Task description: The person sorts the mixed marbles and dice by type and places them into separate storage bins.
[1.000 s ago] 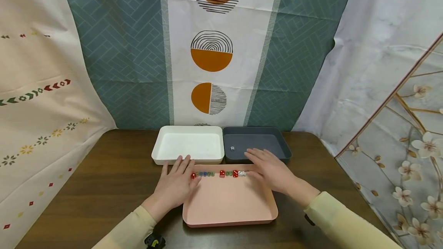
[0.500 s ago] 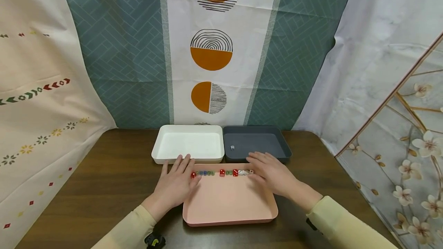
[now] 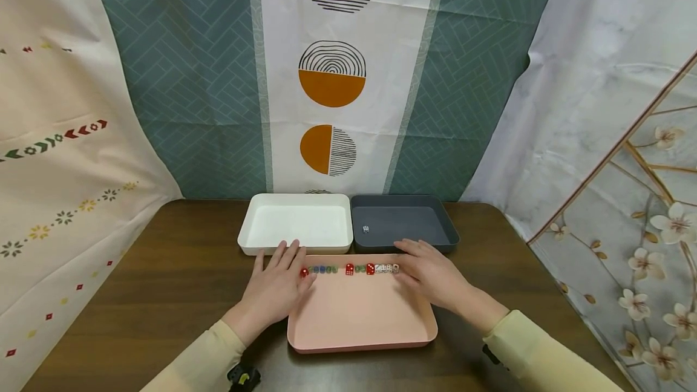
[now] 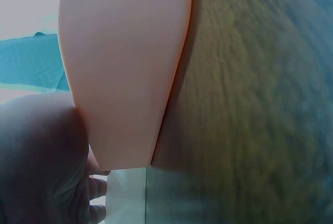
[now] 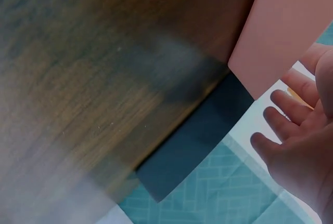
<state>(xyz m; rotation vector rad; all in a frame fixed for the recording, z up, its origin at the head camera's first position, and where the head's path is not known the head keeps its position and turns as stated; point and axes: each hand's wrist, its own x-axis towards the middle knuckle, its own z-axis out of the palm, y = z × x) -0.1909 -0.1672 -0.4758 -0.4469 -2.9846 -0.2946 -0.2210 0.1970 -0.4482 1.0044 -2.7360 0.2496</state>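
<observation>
A shallow pink tray point(image 3: 362, 313) lies in the middle of the table in the head view. Along its far side runs a row of small pieces: red dice point(image 3: 350, 269), white dice point(image 3: 386, 268), and tiny green pieces point(image 3: 360, 269) and blue pieces point(image 3: 319, 270) whose kind is too small to tell. My left hand point(image 3: 274, 289) lies over the tray's left edge, fingers extended and thumb near the leftmost red die. Over the right edge is my right hand point(image 3: 432, 274), its fingers relaxed beside the white end of the row. Neither palm shows a held thing in the wrist views.
Behind the pink tray stand a white tray point(image 3: 296, 222) and, on its right, a dark grey tray point(image 3: 405, 225) holding a small silvery piece point(image 3: 366, 230). Brown wooden table point(image 3: 163, 295) extends to both sides. Patterned cloths point(image 3: 201, 77) hang behind.
My right hand has drawn slightly to the right, uncovering the end of the white dice. My left hand stays in place. The head view has tilted a little.
</observation>
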